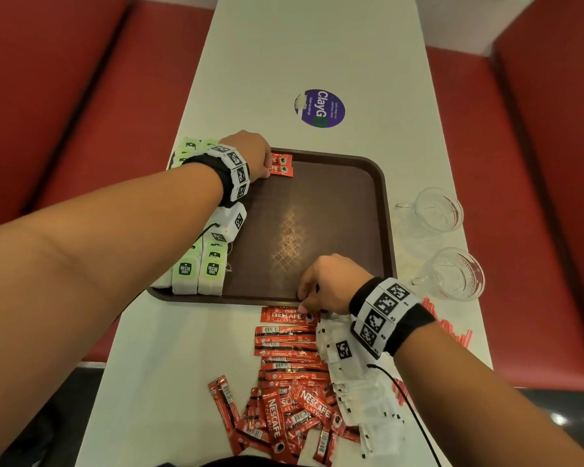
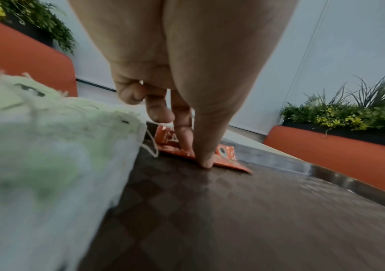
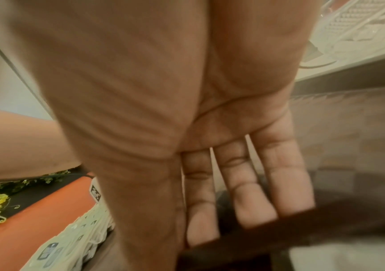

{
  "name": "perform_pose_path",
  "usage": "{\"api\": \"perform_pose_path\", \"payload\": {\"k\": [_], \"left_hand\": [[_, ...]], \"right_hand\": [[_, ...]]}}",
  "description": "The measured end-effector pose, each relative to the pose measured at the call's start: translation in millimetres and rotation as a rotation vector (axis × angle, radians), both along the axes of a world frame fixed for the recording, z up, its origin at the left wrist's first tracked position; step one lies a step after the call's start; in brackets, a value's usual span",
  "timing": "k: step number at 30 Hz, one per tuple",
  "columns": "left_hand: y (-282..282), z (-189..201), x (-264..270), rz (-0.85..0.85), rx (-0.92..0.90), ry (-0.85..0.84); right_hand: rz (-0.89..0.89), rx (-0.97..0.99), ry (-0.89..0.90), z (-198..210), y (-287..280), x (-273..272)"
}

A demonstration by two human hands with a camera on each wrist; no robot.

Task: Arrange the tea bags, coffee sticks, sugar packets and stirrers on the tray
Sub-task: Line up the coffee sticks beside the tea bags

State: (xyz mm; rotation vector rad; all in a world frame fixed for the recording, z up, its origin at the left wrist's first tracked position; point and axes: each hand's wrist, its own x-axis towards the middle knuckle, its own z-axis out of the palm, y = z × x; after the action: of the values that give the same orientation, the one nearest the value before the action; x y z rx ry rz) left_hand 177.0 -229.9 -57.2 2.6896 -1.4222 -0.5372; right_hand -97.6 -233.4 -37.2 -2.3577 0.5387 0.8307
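The brown tray lies on the white table, between the two hands.

Left hand: positioned at the tray's far corner. Its extended fingertips press down on a pair of red coffee sticks lying flat on the tray floor; the fingers are straight, not wrapped around the sticks. Rows of green-tagged tea bags stand along the tray edge under this forearm.

Right hand: positioned over the tray's near rim. In the right wrist view the fingers are extended and held side by side, tips hidden behind the rim. In the head view the fingertips meet the topmost coffee stick just outside the rim; whether they pinch it cannot be determined.

Behind the right hand: a loose pile of coffee sticks and, touching it, white sugar packets. Red stirrers lie beyond the right wrist. Two glass cups stand beside the tray on the right hand's side.
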Motion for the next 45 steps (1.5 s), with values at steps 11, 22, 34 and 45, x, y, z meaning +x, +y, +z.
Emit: {"api": "perform_pose_path", "payload": {"k": [11,22,34,45], "left_hand": [[88,53,-94,-0.21,-0.278,0.055],[181,12,-180,-0.661,0.02,-0.159],[192,5,-186,-0.727,0.092,-0.317],[204,1,-181,-0.678,0.108,-0.212]], "right_hand": [[-0.01,-0.104,-0.031,4,15,-6],[0.003,-0.296,-0.065,4,47,-35],[0.215,-0.44,0.042,2,74,-48],[0.154,-0.425,-0.05,5,89,-37]]}}
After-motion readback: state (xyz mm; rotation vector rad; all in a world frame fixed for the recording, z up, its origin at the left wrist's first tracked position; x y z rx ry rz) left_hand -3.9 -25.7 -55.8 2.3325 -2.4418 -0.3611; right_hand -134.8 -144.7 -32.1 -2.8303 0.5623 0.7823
